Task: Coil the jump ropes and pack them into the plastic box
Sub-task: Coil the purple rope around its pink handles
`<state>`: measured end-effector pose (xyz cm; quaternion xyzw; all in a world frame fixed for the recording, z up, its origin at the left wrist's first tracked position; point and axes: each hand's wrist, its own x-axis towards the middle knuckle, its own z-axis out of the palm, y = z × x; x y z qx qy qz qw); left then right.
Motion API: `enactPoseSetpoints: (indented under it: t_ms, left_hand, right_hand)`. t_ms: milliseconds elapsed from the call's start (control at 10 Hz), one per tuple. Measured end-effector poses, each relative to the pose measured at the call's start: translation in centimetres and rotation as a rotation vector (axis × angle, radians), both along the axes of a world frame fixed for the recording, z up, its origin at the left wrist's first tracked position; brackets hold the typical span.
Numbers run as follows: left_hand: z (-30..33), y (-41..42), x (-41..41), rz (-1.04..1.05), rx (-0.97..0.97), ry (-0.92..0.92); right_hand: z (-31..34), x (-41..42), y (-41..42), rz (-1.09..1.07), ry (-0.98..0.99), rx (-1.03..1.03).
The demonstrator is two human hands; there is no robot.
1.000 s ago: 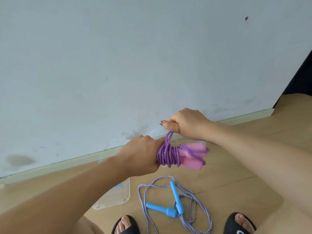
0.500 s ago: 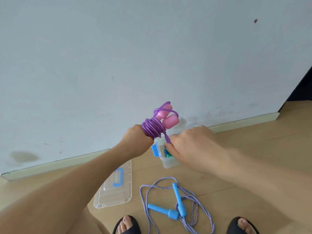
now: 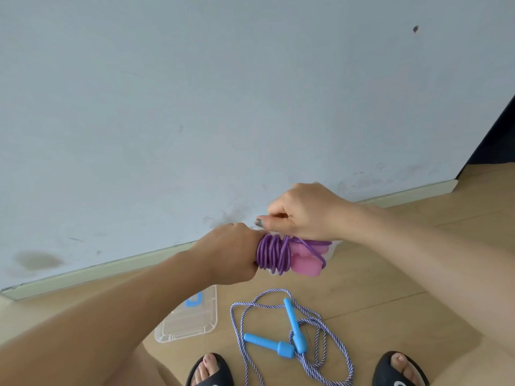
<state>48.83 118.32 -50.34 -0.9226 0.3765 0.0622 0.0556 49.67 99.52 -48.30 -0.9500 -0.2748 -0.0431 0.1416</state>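
Gripping: left hand (image 3: pixel 232 253) is closing around the coiled purple plastic jump rope with pink handles (image 3: pixel 289 256) | right hand (image 3: pixel 303 211) is pinching its strand above, fingers curled | blue-handled striped cord rope (image 3: pixel 292 335) is lying loose on the wooden floor (image 3: pixel 390 288) below

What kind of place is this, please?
Probably a room in a home: a wood-look floor, a painted wall with a baseboard, and the person stands in slippers.
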Motion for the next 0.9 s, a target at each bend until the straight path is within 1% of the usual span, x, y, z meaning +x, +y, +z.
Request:
enactPoseSetpoints:
  t_ms: [100, 200, 300, 400, 500, 600, 700, 800, 900]
  left_hand:
    - [0.4, -0.2, -0.2, -0.097, 0.047, -0.043]
    - [0.6, -0.3, -0.2, -0.125, 0.032, -0.057]
    - [0.4, 0.3, 0.2, -0.097, -0.07, -0.045]
    - [0.3, 0.7, 0.5, -0.056, -0.204, -0.023]
    - [0.0, 0.5, 0.4, -0.111, -0.268, -0.141]
    - [0.1, 0.3, 0.3, -0.189, -0.354, -0.301]
    - [0.5, 0.1, 0.2, -0.252, -0.462, -0.393]
    - [0.9, 0.0, 0.3, -0.238, -0.508, -0.42]
    - [0.7, -0.2, 0.4, -0.16, -0.466, -0.252]
  right_hand:
    - [-0.9, 0.2, -0.3, -0.023, 0.405, 0.214]
    - [-1.7, -0.3, -0.2, -0.085, 0.562, 0.364]
    - [-2.3, -0.7, 0.5, -0.158, 0.483, 0.404]
    - [-1.9, -1.0, 0.9, -0.242, 0.61, 0.594]
    - [-1.4, -2.0, 0.8, -0.31, 0.839, 0.673]
    - [-0.7, -3.4, 0.4, -0.251, 1.216, 0.771]
    - [0.1, -4.1, -0.2, -0.228, 1.309, 0.826]
    - [1.2, -4.5, -0.2, -0.279, 1.33, 0.741]
    - [0.7, -4.4, -0.6, -0.304, 1.277, 0.7]
